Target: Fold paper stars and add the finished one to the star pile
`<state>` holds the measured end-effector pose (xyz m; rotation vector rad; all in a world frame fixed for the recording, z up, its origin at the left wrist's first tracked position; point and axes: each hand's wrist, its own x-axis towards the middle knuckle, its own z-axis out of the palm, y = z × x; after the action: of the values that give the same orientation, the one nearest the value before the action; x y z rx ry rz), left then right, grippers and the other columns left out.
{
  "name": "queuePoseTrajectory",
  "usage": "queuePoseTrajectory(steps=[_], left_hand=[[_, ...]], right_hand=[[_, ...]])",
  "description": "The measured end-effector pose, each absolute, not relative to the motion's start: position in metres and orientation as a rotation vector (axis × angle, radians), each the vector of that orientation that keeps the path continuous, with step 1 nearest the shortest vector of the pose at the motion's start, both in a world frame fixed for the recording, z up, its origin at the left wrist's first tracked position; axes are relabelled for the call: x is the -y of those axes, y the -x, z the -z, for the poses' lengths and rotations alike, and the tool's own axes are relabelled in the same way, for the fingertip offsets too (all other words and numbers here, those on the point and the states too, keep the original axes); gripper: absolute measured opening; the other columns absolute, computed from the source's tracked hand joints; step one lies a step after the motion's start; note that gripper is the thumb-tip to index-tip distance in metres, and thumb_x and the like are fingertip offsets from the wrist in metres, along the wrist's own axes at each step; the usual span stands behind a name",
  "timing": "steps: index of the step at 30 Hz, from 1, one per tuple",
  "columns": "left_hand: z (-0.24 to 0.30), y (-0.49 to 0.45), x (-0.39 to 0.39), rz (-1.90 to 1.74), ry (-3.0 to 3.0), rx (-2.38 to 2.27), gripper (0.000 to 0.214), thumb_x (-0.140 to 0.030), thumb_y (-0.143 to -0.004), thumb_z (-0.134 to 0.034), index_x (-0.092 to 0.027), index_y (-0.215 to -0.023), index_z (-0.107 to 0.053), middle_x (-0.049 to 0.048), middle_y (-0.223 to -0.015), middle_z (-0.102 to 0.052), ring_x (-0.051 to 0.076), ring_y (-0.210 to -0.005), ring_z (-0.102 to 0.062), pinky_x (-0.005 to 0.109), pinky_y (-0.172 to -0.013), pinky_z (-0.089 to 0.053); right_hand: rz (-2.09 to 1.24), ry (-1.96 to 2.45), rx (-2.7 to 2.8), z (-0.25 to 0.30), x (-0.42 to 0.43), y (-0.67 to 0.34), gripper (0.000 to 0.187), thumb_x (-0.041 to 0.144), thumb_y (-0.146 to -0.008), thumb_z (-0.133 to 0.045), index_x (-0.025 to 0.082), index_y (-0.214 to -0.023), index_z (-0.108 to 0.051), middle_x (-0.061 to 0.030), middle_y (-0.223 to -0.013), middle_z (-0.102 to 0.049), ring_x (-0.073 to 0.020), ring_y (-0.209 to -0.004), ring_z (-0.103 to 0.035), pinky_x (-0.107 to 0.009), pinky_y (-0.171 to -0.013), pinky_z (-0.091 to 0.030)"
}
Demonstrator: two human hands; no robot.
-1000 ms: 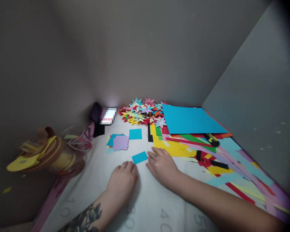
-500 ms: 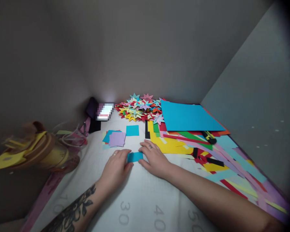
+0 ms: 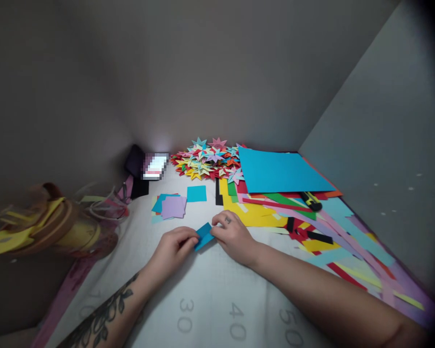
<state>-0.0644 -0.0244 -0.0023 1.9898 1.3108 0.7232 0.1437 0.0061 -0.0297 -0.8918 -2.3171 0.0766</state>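
A small blue paper piece [image 3: 204, 236], with a crease along it, is held between both hands just above the white mat [image 3: 159, 299]. My left hand [image 3: 177, 244] pinches its left end between thumb and fingers. At the right end, my right hand [image 3: 234, 237] grips it the same way. Beyond the hands lies a flat blue paper square [image 3: 196, 194]. To its left is a small stack of paper squares with a lilac square [image 3: 173, 207] on top.
Folded paper stars [image 3: 206, 162] are heaped at the back. Right of them lie a large blue sheet [image 3: 282, 171], a utility knife [image 3: 312, 201] and many coloured strips [image 3: 362, 237]. A lit phone [image 3: 155, 166] stands back left. A clear-sided container with a tan rim [image 3: 70, 222] is at left.
The blue paper has gone from lying level on the mat to being lifted and tilted, its right end farther away. Both hands have shifted from pressing on it to pinching its ends.
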Motion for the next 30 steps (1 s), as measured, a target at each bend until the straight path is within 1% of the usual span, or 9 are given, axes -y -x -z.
queuePoseTrajectory(steps=[2,6,10,13,15,18,20,25,30], left_hand=[[0.003,0.064,0.025,-0.703,-1.997,-1.325,0.017,-0.019,-0.082,-0.053,-0.02,-0.087,-0.069,0.0033,-0.087,-0.072,0.015,-0.08,-0.065,0.027,-0.074,-0.051],[0.002,0.061,0.028,-0.753,-1.988,-1.409,0.019,-0.016,-0.08,-0.054,-0.02,-0.087,-0.071,0.0036,-0.086,-0.072,0.016,-0.079,-0.066,0.028,-0.074,-0.052],[0.0,0.061,0.029,-0.773,-2.003,-1.465,0.018,-0.015,-0.078,-0.056,-0.019,-0.086,-0.072,0.0043,-0.088,-0.072,0.016,-0.082,-0.066,0.029,-0.077,-0.053],[0.002,0.064,0.029,-0.702,-2.092,-1.483,0.022,-0.013,-0.078,-0.055,-0.019,-0.092,-0.071,0.0056,-0.097,-0.069,0.017,-0.089,-0.065,0.03,-0.082,-0.052],[0.003,0.066,0.029,-0.631,-2.19,-1.499,0.025,-0.012,-0.08,-0.053,-0.019,-0.097,-0.07,0.0077,-0.108,-0.066,0.017,-0.095,-0.063,0.031,-0.085,-0.051],[0.003,0.067,0.031,-0.487,-2.408,-1.522,0.026,-0.013,-0.084,-0.049,-0.02,-0.099,-0.069,0.0102,-0.125,-0.057,0.02,-0.103,-0.058,0.035,-0.089,-0.049],[0.0,0.068,0.032,-0.349,-2.575,-1.47,0.026,-0.013,-0.085,-0.049,-0.022,-0.099,-0.07,0.009,-0.129,-0.055,0.023,-0.105,-0.056,0.038,-0.087,-0.049],[-0.006,0.069,0.034,-0.127,-2.735,-1.253,0.027,-0.017,-0.087,-0.051,-0.024,-0.11,-0.063,0.0056,-0.114,-0.064,0.023,-0.1,-0.055,0.038,-0.082,-0.047],[-0.006,0.069,0.036,-0.101,-2.743,-1.225,0.028,-0.018,-0.087,-0.053,-0.023,-0.114,-0.06,0.0061,-0.11,-0.064,0.022,-0.097,-0.055,0.038,-0.083,-0.046]], right_hand=[[-0.047,0.894,2.336,0.028,-0.005,-0.143,0.019,0.007,-0.082,-0.052,0.02,-0.074,-0.062,-0.0058,-0.093,-0.06,-0.0206,-0.091,-0.046,-0.035,-0.08,-0.039],[0.001,0.845,2.444,0.022,0.001,-0.139,0.018,0.014,-0.088,-0.049,0.023,-0.084,-0.064,-0.0055,-0.102,-0.062,-0.0218,-0.095,-0.046,-0.036,-0.081,-0.037],[0.041,0.745,2.576,0.02,0.006,-0.137,0.019,0.019,-0.092,-0.048,0.022,-0.083,-0.064,-0.0051,-0.093,-0.063,-0.0192,-0.083,-0.047,-0.034,-0.072,-0.036],[0.026,0.745,2.632,0.02,0.002,-0.14,0.018,0.02,-0.092,-0.049,0.021,-0.083,-0.065,-0.0046,-0.084,-0.063,-0.0174,-0.074,-0.047,-0.03,-0.063,-0.034],[0.004,0.733,2.663,0.021,-0.002,-0.143,0.018,0.021,-0.092,-0.049,0.021,-0.085,-0.066,-0.0042,-0.082,-0.064,-0.0168,-0.072,-0.049,-0.029,-0.06,-0.033],[-0.045,0.728,2.685,0.022,-0.007,-0.148,0.019,0.02,-0.092,-0.048,0.021,-0.088,-0.067,-0.0046,-0.084,-0.065,-0.0167,-0.074,-0.052,-0.028,-0.062,-0.036],[-0.102,0.726,2.675,0.023,-0.01,-0.151,0.02,0.019,-0.092,-0.047,0.02,-0.091,-0.067,-0.0055,-0.088,-0.066,-0.017,-0.078,-0.054,-0.028,-0.065,-0.039],[-0.3,0.692,2.63,0.021,-0.015,-0.155,0.024,0.011,-0.089,-0.044,0.018,-0.096,-0.065,-0.007,-0.096,-0.067,-0.0186,-0.089,-0.056,-0.03,-0.076,-0.044],[-0.33,0.707,2.642,0.018,-0.019,-0.157,0.019,0.015,-0.087,-0.048,0.021,-0.087,-0.066,-0.0061,-0.096,-0.067,-0.0193,-0.087,-0.054,-0.033,-0.077,-0.043]])
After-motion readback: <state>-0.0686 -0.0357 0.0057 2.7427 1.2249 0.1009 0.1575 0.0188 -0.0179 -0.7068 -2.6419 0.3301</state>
